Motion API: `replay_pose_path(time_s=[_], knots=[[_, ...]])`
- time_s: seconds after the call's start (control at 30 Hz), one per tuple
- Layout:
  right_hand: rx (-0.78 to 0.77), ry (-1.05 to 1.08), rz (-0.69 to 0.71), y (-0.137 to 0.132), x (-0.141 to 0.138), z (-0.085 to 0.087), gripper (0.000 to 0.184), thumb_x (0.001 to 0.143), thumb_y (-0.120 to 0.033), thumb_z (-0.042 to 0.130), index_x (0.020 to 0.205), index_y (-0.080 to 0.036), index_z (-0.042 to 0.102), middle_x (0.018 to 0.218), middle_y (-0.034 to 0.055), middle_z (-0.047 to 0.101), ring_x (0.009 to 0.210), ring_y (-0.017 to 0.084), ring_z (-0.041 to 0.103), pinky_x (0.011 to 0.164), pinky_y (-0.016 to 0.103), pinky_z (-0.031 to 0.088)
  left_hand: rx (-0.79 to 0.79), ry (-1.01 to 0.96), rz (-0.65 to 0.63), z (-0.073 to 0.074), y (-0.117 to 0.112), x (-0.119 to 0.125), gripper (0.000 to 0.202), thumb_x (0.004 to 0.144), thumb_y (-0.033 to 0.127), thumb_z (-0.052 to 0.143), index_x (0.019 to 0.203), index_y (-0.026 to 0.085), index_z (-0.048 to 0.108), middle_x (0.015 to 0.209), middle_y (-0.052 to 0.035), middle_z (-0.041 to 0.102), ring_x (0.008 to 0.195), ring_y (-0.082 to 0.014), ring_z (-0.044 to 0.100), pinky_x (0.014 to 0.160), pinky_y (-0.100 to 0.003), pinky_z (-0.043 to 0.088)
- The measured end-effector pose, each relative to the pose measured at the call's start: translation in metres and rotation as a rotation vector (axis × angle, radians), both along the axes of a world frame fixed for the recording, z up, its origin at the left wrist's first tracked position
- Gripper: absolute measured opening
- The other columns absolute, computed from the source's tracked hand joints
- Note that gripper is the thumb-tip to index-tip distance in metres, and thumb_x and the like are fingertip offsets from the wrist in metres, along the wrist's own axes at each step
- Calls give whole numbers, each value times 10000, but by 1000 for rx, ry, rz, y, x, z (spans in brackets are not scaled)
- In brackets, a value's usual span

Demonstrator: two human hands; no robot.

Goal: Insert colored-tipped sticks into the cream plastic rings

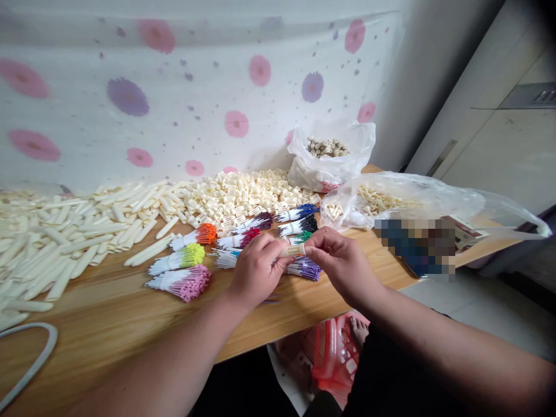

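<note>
Above the table, my left hand (257,269) is closed around a short cream slotted pen part (295,250). The fingertips of my right hand (341,260) pinch its right end, where a pale ring-like piece shows. Bundles of thin white pen refills with coloured ends lie beneath and beside my hands. Left of them are an orange bundle (204,234), a yellow-green bundle (189,258) and a pink bundle (191,281). A purple bundle (309,269) lies just under the pen part, partly hidden by my fingers. Blue, black, green and red ends show behind.
Long cream tubes (82,231) spread over the left side. Small slotted parts (247,194) are heaped at the back. A plastic bag (304,168) holds small round-ended pieces; another clear bag (434,194) lies right. A white cable (47,347) curves at front left.
</note>
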State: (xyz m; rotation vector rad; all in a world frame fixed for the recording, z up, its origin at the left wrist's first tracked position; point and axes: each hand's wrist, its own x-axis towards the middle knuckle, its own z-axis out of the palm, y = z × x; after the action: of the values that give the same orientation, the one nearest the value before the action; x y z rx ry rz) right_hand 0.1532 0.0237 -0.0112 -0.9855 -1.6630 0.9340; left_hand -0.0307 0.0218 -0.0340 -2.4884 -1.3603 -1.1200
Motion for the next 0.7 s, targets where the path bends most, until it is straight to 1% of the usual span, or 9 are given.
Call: replay_pose_path(time_s=[0.13,0.23,0.33,0.4,0.47,0.5,0.57,0.63,0.7], knots=[[-35,13,64,-1,2,3,202,823,-307,567,701,-149,593,752,6,518,684,115,507,629,258,410,-2,-6,13,-1,1,-2,201,869,346,522,882,170,619,751,-38,519,716,-165,508,630,-264,415],[9,-15,95,1,5,4,218,832,-312,564,703,-150,630,792,27,562,750,132,533,694,283,424,-27,-28,16,-3,2,0,202,868,356,524,874,173,609,765,-41,528,731,-171,513,647,-274,416],[68,54,35,8,11,1,169,825,-314,584,811,-170,671,828,35,618,800,144,562,752,302,433,-86,-113,-11,-2,4,2,222,875,376,508,855,168,582,797,-46,556,773,-176,524,690,-288,422],[64,103,-25,14,11,1,177,808,-329,606,868,-174,667,834,36,637,779,144,577,728,299,445,-138,-220,-2,4,6,-5,246,848,412,540,806,170,552,734,-17,543,711,-154,511,654,-268,414],[50,50,-23,17,4,3,195,794,-341,618,862,-162,656,799,36,647,723,145,584,671,288,454,-213,-339,63,13,7,-25,277,806,438,581,741,175,521,636,25,501,605,-119,473,573,-230,386],[54,-11,15,17,-3,5,195,791,-339,616,849,-156,652,779,38,652,704,147,588,650,283,457,-246,-393,114,18,6,-40,287,793,439,591,712,175,513,598,38,485,566,-106,455,545,-218,373],[98,-179,162,13,-24,8,172,802,-315,596,820,-153,650,752,37,660,680,145,592,625,270,458,-250,-499,231,25,2,-76,271,786,414,587,694,168,521,592,37,498,561,-102,466,546,-215,384],[183,-378,338,6,-53,9,138,821,-257,562,820,-158,659,762,37,671,687,137,600,634,253,455,-248,-564,351,25,-5,-115,234,775,383,582,709,162,538,599,31,525,543,-100,478,537,-215,393],[307,-618,433,0,-89,7,159,846,-210,520,865,-169,672,816,45,684,739,134,616,676,239,452,-322,-585,422,17,-13,-148,226,761,386,578,746,164,538,537,46,497,472,-97,467,483,-210,385]])
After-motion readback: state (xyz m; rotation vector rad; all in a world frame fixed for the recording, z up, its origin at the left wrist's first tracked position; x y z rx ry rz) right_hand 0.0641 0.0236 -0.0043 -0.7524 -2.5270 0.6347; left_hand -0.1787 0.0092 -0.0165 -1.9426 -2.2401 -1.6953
